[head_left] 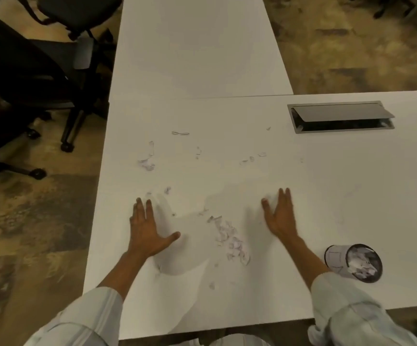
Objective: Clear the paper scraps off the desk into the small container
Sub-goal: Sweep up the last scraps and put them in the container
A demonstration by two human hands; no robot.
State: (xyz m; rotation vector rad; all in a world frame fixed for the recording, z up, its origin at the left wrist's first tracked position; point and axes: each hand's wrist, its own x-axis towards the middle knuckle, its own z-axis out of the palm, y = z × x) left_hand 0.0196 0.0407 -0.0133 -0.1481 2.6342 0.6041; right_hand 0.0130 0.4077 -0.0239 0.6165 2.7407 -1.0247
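Both hands lie flat, palm down, on the white desk. My left hand has its fingers spread and holds nothing. My right hand is also flat and empty. Between them sits a heap of torn paper scraps. More scraps lie farther back on the left, and small bits are scattered toward the middle. The small round container stands at the right, beside my right forearm, with several crumpled scraps inside.
A grey cable hatch is set into the desk at the back right, its lid tilted up. A second white desk joins at the back. Black office chairs stand on the left over a patterned floor.
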